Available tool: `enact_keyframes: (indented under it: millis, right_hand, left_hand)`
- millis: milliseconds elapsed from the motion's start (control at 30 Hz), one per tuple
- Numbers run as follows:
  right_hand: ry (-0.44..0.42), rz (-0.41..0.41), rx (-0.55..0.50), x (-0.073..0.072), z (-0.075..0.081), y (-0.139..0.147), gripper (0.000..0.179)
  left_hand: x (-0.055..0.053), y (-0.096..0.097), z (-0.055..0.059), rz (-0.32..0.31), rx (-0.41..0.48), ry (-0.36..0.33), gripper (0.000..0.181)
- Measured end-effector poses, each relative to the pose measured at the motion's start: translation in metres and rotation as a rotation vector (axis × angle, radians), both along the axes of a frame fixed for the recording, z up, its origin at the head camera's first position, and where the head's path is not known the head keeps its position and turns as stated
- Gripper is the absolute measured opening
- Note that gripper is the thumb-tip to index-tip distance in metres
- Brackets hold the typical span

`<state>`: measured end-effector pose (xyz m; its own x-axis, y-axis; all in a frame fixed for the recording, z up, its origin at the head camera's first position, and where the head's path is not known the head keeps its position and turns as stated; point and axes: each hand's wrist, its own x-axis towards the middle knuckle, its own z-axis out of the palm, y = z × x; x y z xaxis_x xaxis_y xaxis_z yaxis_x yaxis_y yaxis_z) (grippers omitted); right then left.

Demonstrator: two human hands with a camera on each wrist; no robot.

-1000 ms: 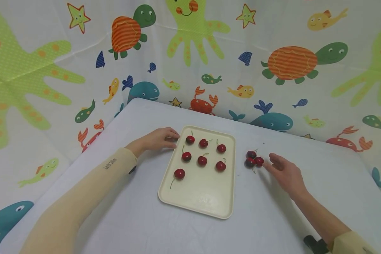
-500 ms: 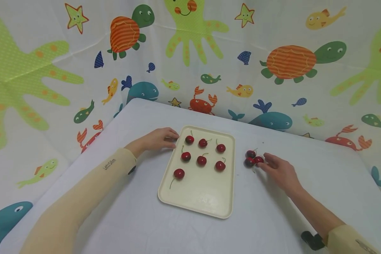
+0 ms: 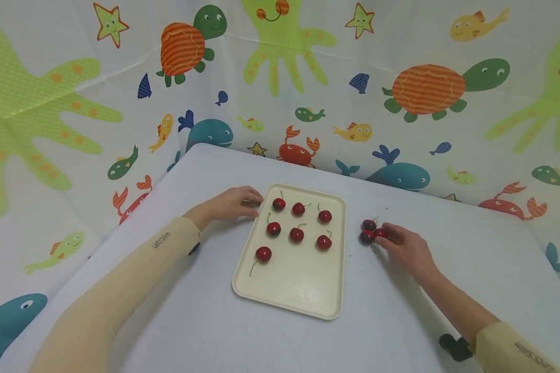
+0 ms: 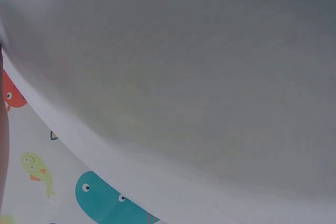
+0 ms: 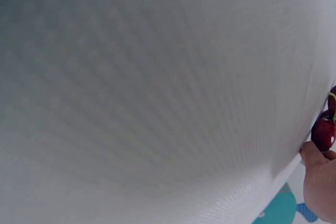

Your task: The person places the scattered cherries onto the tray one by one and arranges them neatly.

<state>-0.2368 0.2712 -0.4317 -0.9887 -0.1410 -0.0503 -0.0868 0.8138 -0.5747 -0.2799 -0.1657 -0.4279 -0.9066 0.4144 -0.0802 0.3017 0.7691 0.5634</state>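
Note:
In the head view, a cream rectangular tray [image 3: 289, 290] lies on the white table, with several dark red cherries spread in rows over its far part. My left hand [image 3: 231, 203] rests beside the tray's far left edge, its relaxed fingertips touching the rim. Right of the tray, three cherries sit in a tight cluster; one is the dark cherry [image 3: 366, 237]. Thumb and forefinger of my right hand [image 3: 410, 251] pinch the rightmost cherry [image 3: 380, 233], partly covering it. The right wrist view catches the right thumb [image 5: 313, 156] against a cherry [image 5: 323, 132] at its edge.
A white cloth covers the table [image 3: 177, 321]. Behind it and to the left hangs a curtain [image 3: 270, 111] printed with sea animals. The left wrist view holds mostly the blurred white cloth and part of the curtain. A dark wrist strap [image 3: 455, 347] shows below the right forearm.
My right hand has moved left to the cherry cluster, and its thumb and forefinger have closed around the rightmost cherry. The left hand and tray have stayed in place.

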Motion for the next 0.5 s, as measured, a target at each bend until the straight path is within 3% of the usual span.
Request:
enact_keyframes:
  millis: [500]
  right_hand:
    - [0.046, -0.006, 0.054, -0.0020, -0.0030, -0.0028, 0.054]
  left_hand:
    - [-0.0012, -0.0004, -0.0017, 0.001, 0.003, -0.004, 0.047]
